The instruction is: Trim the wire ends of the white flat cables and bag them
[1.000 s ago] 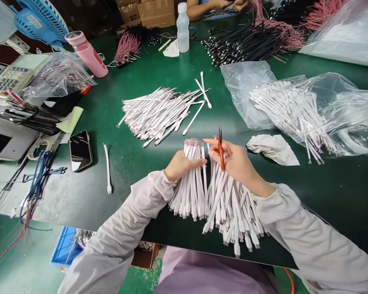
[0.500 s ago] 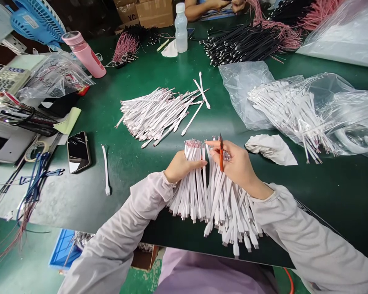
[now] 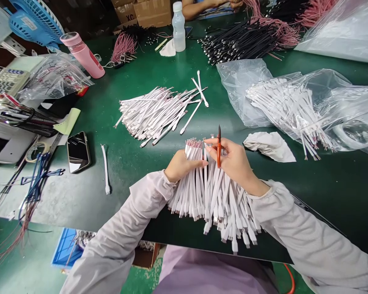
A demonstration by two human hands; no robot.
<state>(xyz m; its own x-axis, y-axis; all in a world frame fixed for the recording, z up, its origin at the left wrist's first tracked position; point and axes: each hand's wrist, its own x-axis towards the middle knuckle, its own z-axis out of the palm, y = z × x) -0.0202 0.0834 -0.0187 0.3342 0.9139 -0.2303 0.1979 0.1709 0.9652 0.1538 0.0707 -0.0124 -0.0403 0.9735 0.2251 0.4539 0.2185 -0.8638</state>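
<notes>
My left hand (image 3: 180, 166) is closed round a bundle of short white flat cables (image 3: 192, 183), their bared pink wire ends pointing away from me. My right hand (image 3: 234, 162) holds small orange-handled snips (image 3: 218, 148) upright and also grips a second, looser bundle of white cables (image 3: 230, 208) that fans out toward the table's near edge. The two bundles touch side by side on the green table (image 3: 135, 163).
A pile of white cables (image 3: 159, 110) lies ahead, one loose cable (image 3: 104, 167) and a phone (image 3: 76, 151) at left. Clear bags of cables (image 3: 294, 106) and a crumpled white cloth (image 3: 270, 145) lie right. Pink bottle (image 3: 82, 55), clear bottle (image 3: 179, 26), black cables (image 3: 242, 41) and another person's hands (image 3: 233, 5) sit far back.
My right hand with the snips has shifted slightly left, bringing its bundle against the left-hand bundle. The view has tilted a little.
</notes>
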